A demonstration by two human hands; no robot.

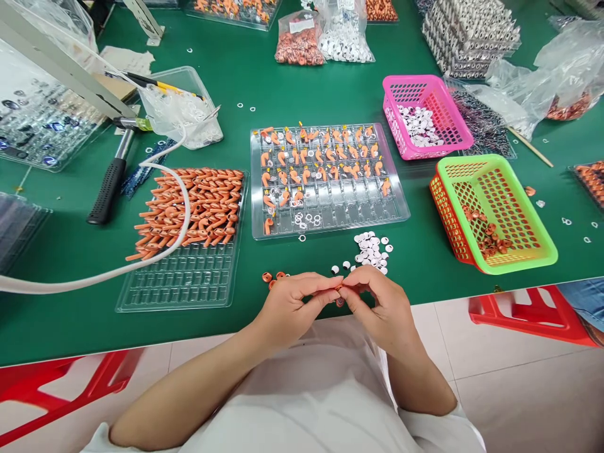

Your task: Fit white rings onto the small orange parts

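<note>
My left hand [298,307] and my right hand [381,308] meet at the table's front edge, fingertips pinched together on a small orange-brown part [340,302]. Fingers cover most of that part, so its full shape is hidden. Just beyond my right hand lies a loose pile of small white discs [372,248]. A few round orange-brown pieces [267,277] rest beside my left hand. Farther out, a clear tray [330,217] holds rows of orange curved pieces with yellow tips, plus several loose white rings near its front.
Left stands a tray of orange-brown tubular pieces [198,207], crossed by a white cable [185,220]. A black-handled hammer [107,189] lies beyond. To the right are a pink basket [394,129] of white pieces and a green basket [528,217] with brown pieces. Bags [299,41] lie at the back.
</note>
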